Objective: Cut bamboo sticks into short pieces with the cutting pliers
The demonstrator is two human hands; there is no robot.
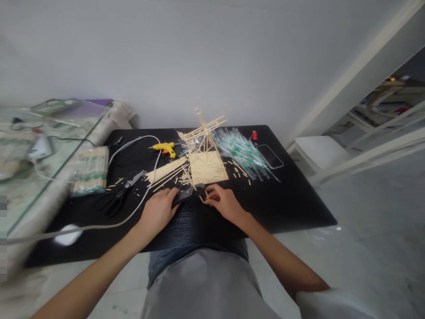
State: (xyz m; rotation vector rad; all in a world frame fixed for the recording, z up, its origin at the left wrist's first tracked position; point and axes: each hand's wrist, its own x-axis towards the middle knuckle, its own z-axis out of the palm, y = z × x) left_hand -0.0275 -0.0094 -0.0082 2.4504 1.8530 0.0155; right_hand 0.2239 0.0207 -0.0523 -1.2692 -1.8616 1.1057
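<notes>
Left hand [157,212], right hand [226,204] bare; forearms [109,266] bare; grey shirt [206,288], blue jeans [166,262].

Left hand [157,213] closes over the black tool [190,193]. The handles are hidden under the fingers, so tool type is unclear. Right hand [226,204]: fingertips meet at the tool's head, too small to tell if they pinch a stick. Both forearms are cut off by the bottom edge. Left third of the frame is blurred: glass top [49,155] and whatever sits under it are unreadable. White blob [68,235] on the black table [292,199] is too smeared to identify. Grey cable [99,226] runs out the left edge. Pixelated strip [3,239] on the left border. Red item [254,135] is too small to name. Shelves [388,102] upper right are blurred and cut by the edge.
</notes>
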